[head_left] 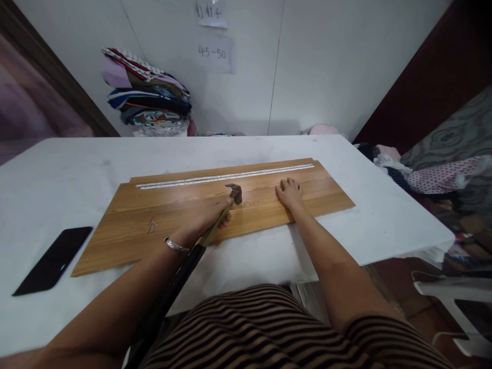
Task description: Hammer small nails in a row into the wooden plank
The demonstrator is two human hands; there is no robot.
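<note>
Silver bracelet (pixel 176 245) behind left hand (pixel 203 219); black-and-tan striped garment (pixel 261 328); forearms bare.

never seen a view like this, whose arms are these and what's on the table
No machine here: a person wears a camera on the head, so the one picture looks down at their own arms. The left hand grips a hammer, its head close over a long wooden board. The right hand lies flat on that board, which rests on a white table. A pale strip runs along the board's far edge. A black phone lies to the left.
</note>
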